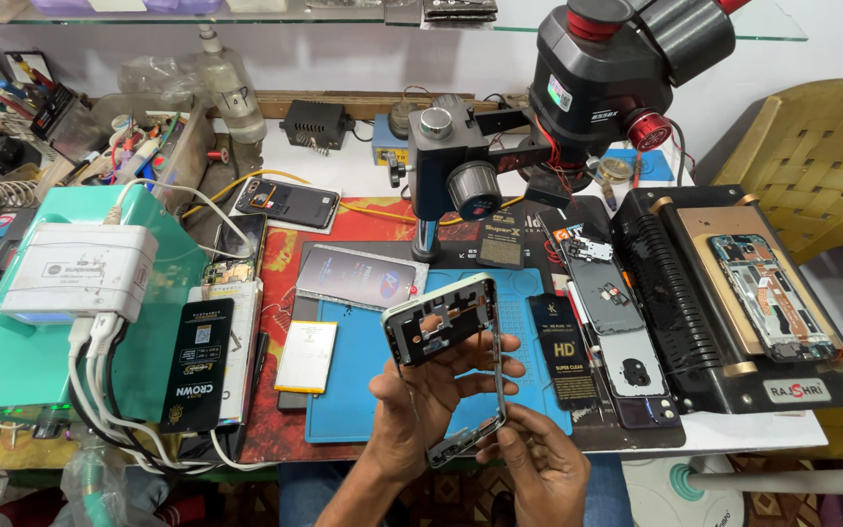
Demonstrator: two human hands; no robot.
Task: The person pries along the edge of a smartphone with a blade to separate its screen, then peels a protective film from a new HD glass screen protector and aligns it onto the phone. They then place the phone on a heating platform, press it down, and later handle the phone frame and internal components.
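Note:
My left hand (421, 400) grips a phone's mid frame (441, 327), pale green at the edge and dark inside, and holds it tilted up over the blue work mat (363, 390). My right hand (537, 466) pinches the frame's lower end near its bottom corner. Both hands sit at the table's front edge, below the microscope (597, 78). A phone screen panel (361, 275) lies flat just behind the frame.
A white battery (306, 356) and black packets lie left of the mat. A teal box (41, 322) with a white charger hub stands at left. A black heating plate (734, 293) carrying an opened phone is at right. Tools and bottles crowd the back.

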